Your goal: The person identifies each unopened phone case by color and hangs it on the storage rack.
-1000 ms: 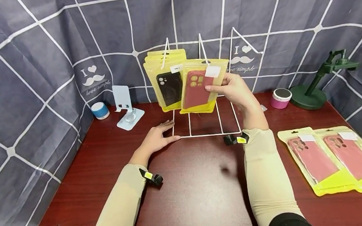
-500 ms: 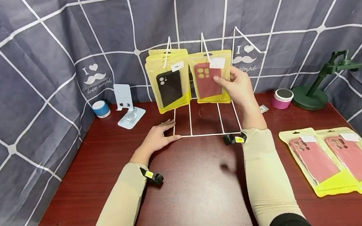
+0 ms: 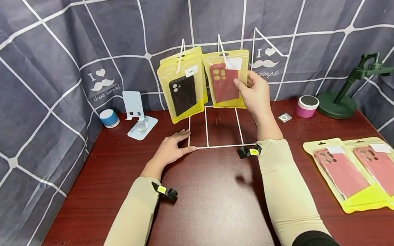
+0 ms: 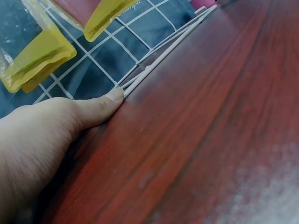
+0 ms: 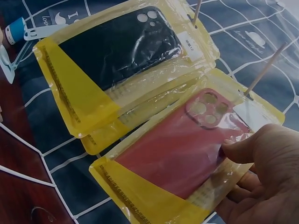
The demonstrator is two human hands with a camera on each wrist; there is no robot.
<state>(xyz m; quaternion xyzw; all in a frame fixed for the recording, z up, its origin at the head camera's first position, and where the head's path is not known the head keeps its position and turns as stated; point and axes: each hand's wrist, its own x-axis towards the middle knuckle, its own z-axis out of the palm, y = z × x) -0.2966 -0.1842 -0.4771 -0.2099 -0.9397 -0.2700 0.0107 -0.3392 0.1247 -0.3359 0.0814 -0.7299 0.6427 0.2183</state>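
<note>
My right hand [image 3: 255, 91] pinches a yellow packet holding a red phone case [image 3: 225, 80] [image 5: 187, 158], which hangs on the middle hook of a white wire display rack [image 3: 224, 145]. Several yellow packets with a black phone case [image 3: 182, 89] [image 5: 117, 46] in front hang on the left hook. My left hand [image 3: 172, 150] lies flat on the table, its fingers straight and the thumb [image 4: 100, 105] touching the front left corner of the rack's base [image 4: 154, 60].
Two more yellow packets with red cases [image 3: 363, 173] lie on the red-brown table [image 3: 208, 208] at the right. A white phone stand [image 3: 137, 118] and a blue-white cylinder [image 3: 109, 118] stand at the left; a pink cylinder [image 3: 306, 106] and green stand [image 3: 347, 94] at the right.
My right hand has lifted the red-case packet up and back from a tilted position until it hangs upright on the middle hook. My left hand has stayed put.
</note>
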